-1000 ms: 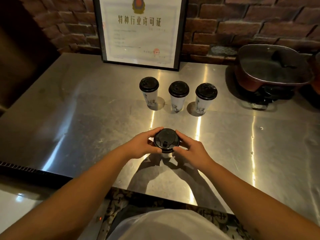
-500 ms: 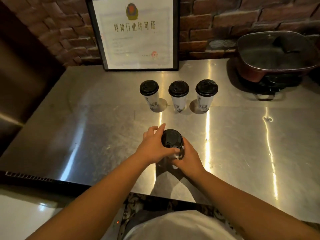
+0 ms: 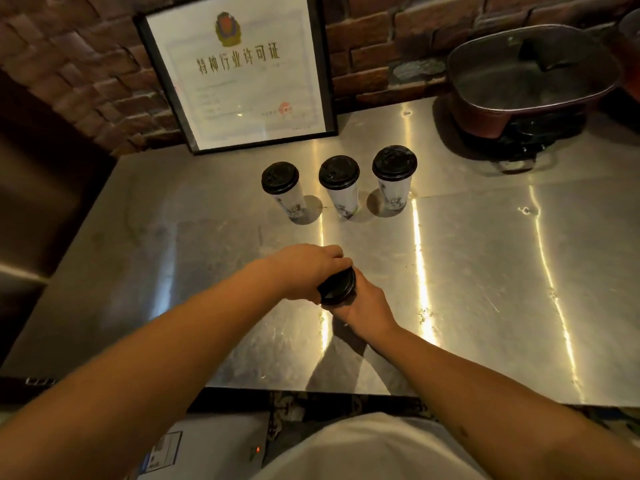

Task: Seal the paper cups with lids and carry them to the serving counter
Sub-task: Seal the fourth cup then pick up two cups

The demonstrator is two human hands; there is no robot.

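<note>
While the left hand [image 3: 304, 271] lies curled over the black lid [image 3: 337, 287], its fingers wrapped over the far rim and pressing down, the right hand [image 3: 363, 306] grasps the cup beneath from the near right side. The cup body itself is almost wholly hidden by the two hands; only the lid's dark disc shows between them, tilted slightly toward the camera. Whether the lid is fully seated all round cannot be told.

Landmark: the framed certificate [image 3: 239, 74] leaning on the brick wall [image 3: 69, 81]. Directly in front of it, on the steel counter [image 3: 502, 271], three sealed cups [image 3: 341, 185] stand in a row, upright, apart from one another. The cup in hand sits well nearer the person than that row, roughly in line with the certificate's right edge. Off to the certificate's right, a lidded pan [image 3: 530, 74] sits at the back of the counter.

Judgement: this looks like the last cup being capped, carrying not yet begun.

Risks: uneven downward pressure could snap one side of the lid on and leave the other proud, leaking later in transit. Too hard a squeeze by the right hand could buckle the paper wall and push liquid out, if the cup is filled. The counter looks slick; the cup base could skid under an off-centre press.
</note>
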